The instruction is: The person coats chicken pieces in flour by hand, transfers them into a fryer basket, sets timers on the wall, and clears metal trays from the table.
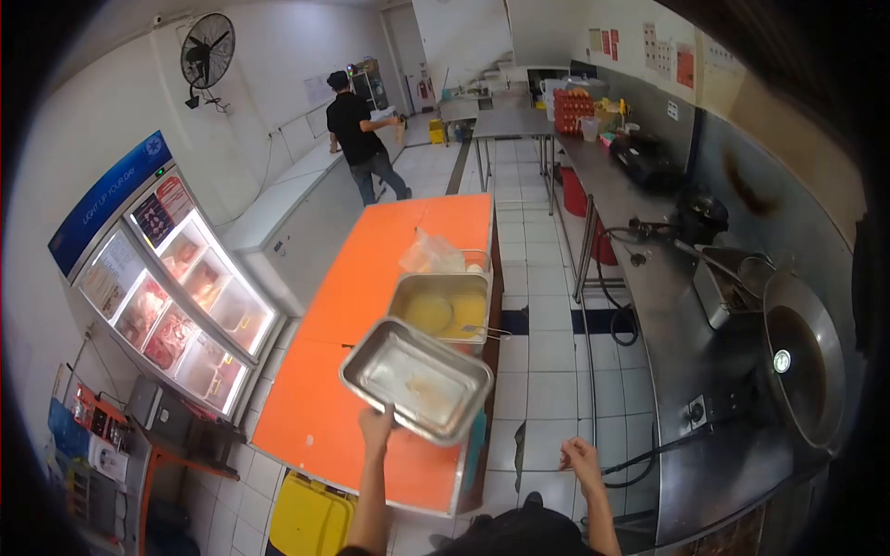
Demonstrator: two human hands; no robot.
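My left hand grips the near rim of a rectangular metal tray and holds it tilted over the orange table. Small wet-looking remains lie on the tray's bottom. Just beyond it stands a deeper metal pan with yellow liquid inside. A round ladle-like bowl shows in the liquid, and a wire-handled utensil lies at its right rim. Over the floor to the right of the table, my right hand hangs with its fingers curled in; I see nothing in them.
A clear plastic bag lies behind the pan. On the right runs a steel counter with a large wok of dark liquid. A lit display fridge stands left, a yellow bin below the table. Another person stands by a white chest freezer.
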